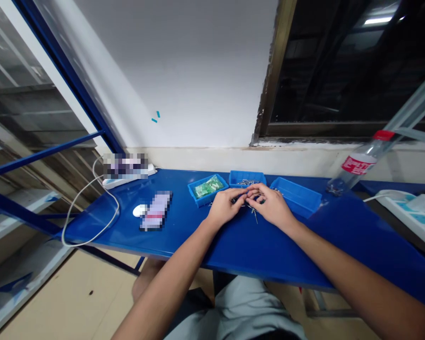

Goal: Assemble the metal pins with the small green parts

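Observation:
My left hand and my right hand meet over the blue table, thumbs and fingertips drawn together. Both are closed in a pinch; whatever sits between the fingertips is too small and hidden to name. Thin silvery metal pins lie on the tabletop beneath and between the hands. Just behind them, a blue bin contains more such pins. Left of it, another blue bin holds small green-and-clear packets. Close to my right hand stands a third blue bin, partly covered by the hand.
A plastic bottle with a red cap stands at the back right. On the left lie a blurred-out flat item, a white disc and a looped white cable. A power strip sits by the wall.

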`<state>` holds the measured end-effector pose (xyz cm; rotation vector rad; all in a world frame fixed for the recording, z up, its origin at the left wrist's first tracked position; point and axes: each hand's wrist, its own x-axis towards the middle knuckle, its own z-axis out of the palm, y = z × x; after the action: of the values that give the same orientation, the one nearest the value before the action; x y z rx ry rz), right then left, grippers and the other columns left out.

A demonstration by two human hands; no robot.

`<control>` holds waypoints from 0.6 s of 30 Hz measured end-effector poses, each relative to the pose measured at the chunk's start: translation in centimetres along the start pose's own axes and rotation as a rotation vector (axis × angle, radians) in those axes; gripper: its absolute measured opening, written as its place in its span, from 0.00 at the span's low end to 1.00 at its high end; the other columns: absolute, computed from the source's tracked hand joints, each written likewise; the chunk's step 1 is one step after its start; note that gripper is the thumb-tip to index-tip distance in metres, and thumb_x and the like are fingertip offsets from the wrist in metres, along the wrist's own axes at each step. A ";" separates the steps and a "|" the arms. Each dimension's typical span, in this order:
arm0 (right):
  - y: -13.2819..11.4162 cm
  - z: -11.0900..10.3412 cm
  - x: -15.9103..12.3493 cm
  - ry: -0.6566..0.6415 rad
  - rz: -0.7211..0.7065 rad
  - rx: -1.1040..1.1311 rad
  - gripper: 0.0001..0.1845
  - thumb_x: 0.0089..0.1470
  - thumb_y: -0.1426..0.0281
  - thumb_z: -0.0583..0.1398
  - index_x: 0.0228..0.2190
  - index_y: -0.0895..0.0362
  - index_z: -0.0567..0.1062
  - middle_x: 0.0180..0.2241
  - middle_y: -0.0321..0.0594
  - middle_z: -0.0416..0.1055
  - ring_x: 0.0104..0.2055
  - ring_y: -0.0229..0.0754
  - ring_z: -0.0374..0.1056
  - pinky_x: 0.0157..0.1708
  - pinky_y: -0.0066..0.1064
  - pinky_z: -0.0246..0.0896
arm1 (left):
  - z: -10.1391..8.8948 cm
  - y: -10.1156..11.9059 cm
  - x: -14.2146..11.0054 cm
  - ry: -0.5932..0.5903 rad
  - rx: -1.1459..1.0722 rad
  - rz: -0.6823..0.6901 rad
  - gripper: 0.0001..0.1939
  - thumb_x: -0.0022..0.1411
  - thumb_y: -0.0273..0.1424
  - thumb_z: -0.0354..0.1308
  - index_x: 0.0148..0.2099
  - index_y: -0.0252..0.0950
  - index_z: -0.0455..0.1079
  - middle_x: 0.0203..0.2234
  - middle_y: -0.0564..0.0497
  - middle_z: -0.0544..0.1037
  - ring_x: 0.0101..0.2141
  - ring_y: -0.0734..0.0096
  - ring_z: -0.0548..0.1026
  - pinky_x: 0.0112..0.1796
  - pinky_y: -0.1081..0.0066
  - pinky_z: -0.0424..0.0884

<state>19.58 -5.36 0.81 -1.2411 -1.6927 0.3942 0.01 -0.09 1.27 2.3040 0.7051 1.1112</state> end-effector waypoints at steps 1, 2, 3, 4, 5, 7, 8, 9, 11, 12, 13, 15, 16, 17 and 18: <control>-0.2 -0.1 0.0 -0.007 -0.007 0.003 0.15 0.60 0.64 0.65 0.48 0.53 0.76 0.40 0.43 0.82 0.39 0.45 0.80 0.35 0.35 0.76 | 0.0 0.0 0.0 0.013 -0.019 -0.021 0.11 0.72 0.34 0.59 0.52 0.38 0.79 0.49 0.45 0.85 0.49 0.58 0.83 0.53 0.59 0.78; -0.3 -0.1 -0.1 -0.014 -0.009 0.006 0.16 0.61 0.63 0.64 0.49 0.53 0.76 0.41 0.44 0.83 0.40 0.46 0.80 0.35 0.36 0.77 | 0.0 0.0 0.0 0.016 -0.051 -0.041 0.10 0.72 0.33 0.59 0.51 0.38 0.78 0.48 0.45 0.85 0.48 0.58 0.83 0.52 0.59 0.78; -0.4 -0.2 -0.1 -0.019 -0.008 0.008 0.16 0.62 0.62 0.63 0.50 0.53 0.76 0.42 0.44 0.83 0.41 0.47 0.80 0.36 0.36 0.77 | 0.1 -0.1 0.0 0.009 -0.098 -0.056 0.09 0.72 0.33 0.58 0.51 0.38 0.76 0.47 0.44 0.85 0.47 0.59 0.84 0.51 0.60 0.79; -0.5 -0.2 -0.1 -0.019 -0.003 0.005 0.16 0.63 0.62 0.63 0.50 0.53 0.76 0.42 0.45 0.83 0.41 0.47 0.81 0.36 0.36 0.77 | 0.2 -0.2 -0.1 0.000 -0.157 -0.066 0.08 0.73 0.32 0.57 0.51 0.38 0.72 0.47 0.44 0.84 0.47 0.60 0.84 0.49 0.61 0.79; -0.6 -0.2 -0.1 -0.016 0.003 -0.002 0.15 0.64 0.61 0.62 0.50 0.53 0.77 0.42 0.45 0.83 0.41 0.47 0.81 0.35 0.36 0.77 | 0.3 -0.4 -0.2 -0.016 -0.208 -0.070 0.07 0.73 0.32 0.56 0.52 0.38 0.69 0.47 0.43 0.84 0.47 0.61 0.84 0.48 0.62 0.79; -0.7 -0.1 0.0 0.002 0.024 -0.025 0.15 0.64 0.60 0.62 0.49 0.53 0.78 0.41 0.44 0.83 0.38 0.46 0.80 0.33 0.35 0.76 | 0.5 -0.7 -0.3 -0.049 -0.264 -0.076 0.07 0.74 0.31 0.54 0.52 0.39 0.62 0.46 0.43 0.83 0.46 0.63 0.84 0.47 0.64 0.79; -0.6 0.0 0.0 0.010 0.034 -0.038 0.15 0.64 0.59 0.62 0.48 0.53 0.78 0.39 0.44 0.83 0.36 0.45 0.79 0.32 0.35 0.75 | 0.6 -0.8 -0.4 -0.064 -0.263 -0.081 0.07 0.74 0.31 0.54 0.51 0.39 0.60 0.45 0.44 0.82 0.45 0.64 0.84 0.46 0.65 0.79; -0.5 0.0 0.0 0.018 0.041 -0.049 0.15 0.64 0.59 0.62 0.48 0.53 0.78 0.37 0.43 0.83 0.33 0.44 0.78 0.31 0.34 0.73 | 0.6 -0.9 -0.5 -0.075 -0.256 -0.088 0.07 0.74 0.31 0.55 0.50 0.40 0.59 0.44 0.45 0.82 0.43 0.64 0.84 0.45 0.66 0.79; -0.2 0.1 0.1 0.025 0.043 -0.058 0.17 0.63 0.58 0.63 0.48 0.54 0.79 0.34 0.41 0.81 0.29 0.42 0.75 0.28 0.33 0.71 | 0.7 -1.0 -0.6 -0.085 -0.255 -0.098 0.08 0.73 0.32 0.56 0.49 0.40 0.59 0.41 0.47 0.82 0.42 0.65 0.84 0.44 0.67 0.78; 0.0 0.0 0.1 0.021 0.036 -0.053 0.17 0.63 0.57 0.63 0.47 0.54 0.80 0.33 0.41 0.80 0.28 0.42 0.74 0.28 0.33 0.70 | 0.6 -1.0 -0.6 -0.085 -0.263 -0.098 0.09 0.73 0.32 0.57 0.49 0.40 0.59 0.40 0.47 0.82 0.41 0.65 0.84 0.44 0.67 0.78; 0.3 0.0 0.2 0.012 0.027 -0.043 0.16 0.62 0.57 0.64 0.45 0.54 0.81 0.33 0.41 0.79 0.29 0.42 0.74 0.27 0.33 0.69 | 0.6 -1.0 -0.6 -0.083 -0.272 -0.096 0.10 0.72 0.32 0.58 0.48 0.40 0.59 0.40 0.48 0.82 0.41 0.65 0.84 0.44 0.67 0.79; 0.8 0.0 0.3 -0.016 0.022 -0.006 0.15 0.62 0.56 0.64 0.41 0.53 0.83 0.35 0.42 0.79 0.32 0.43 0.74 0.28 0.33 0.69 | 0.4 -0.9 -0.6 -0.070 -0.263 -0.093 0.11 0.70 0.32 0.61 0.48 0.40 0.60 0.40 0.48 0.83 0.40 0.65 0.84 0.44 0.67 0.78; 1.0 0.0 0.3 -0.029 0.029 0.017 0.14 0.62 0.56 0.64 0.39 0.53 0.83 0.36 0.42 0.79 0.33 0.44 0.75 0.29 0.33 0.70 | 0.3 -0.9 -0.5 -0.062 -0.244 -0.096 0.12 0.70 0.32 0.62 0.47 0.40 0.60 0.40 0.48 0.83 0.39 0.65 0.84 0.43 0.67 0.78; 1.2 0.1 0.3 -0.035 0.043 0.040 0.13 0.62 0.57 0.64 0.38 0.53 0.83 0.37 0.43 0.79 0.34 0.44 0.75 0.30 0.34 0.71 | 0.2 -0.9 -0.5 -0.052 -0.219 -0.102 0.12 0.69 0.32 0.63 0.47 0.40 0.61 0.40 0.49 0.84 0.38 0.66 0.83 0.41 0.68 0.77; 1.4 0.1 0.3 -0.034 0.061 0.066 0.13 0.62 0.57 0.64 0.38 0.53 0.82 0.38 0.43 0.80 0.35 0.44 0.76 0.31 0.34 0.72 | 0.0 -0.8 -0.4 -0.040 -0.191 -0.108 0.12 0.68 0.32 0.64 0.47 0.40 0.62 0.39 0.49 0.84 0.37 0.66 0.83 0.40 0.69 0.77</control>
<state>20.25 -4.46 -0.14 -1.2458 -1.6596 0.5067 -0.39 0.25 0.50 2.0975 0.6691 1.0332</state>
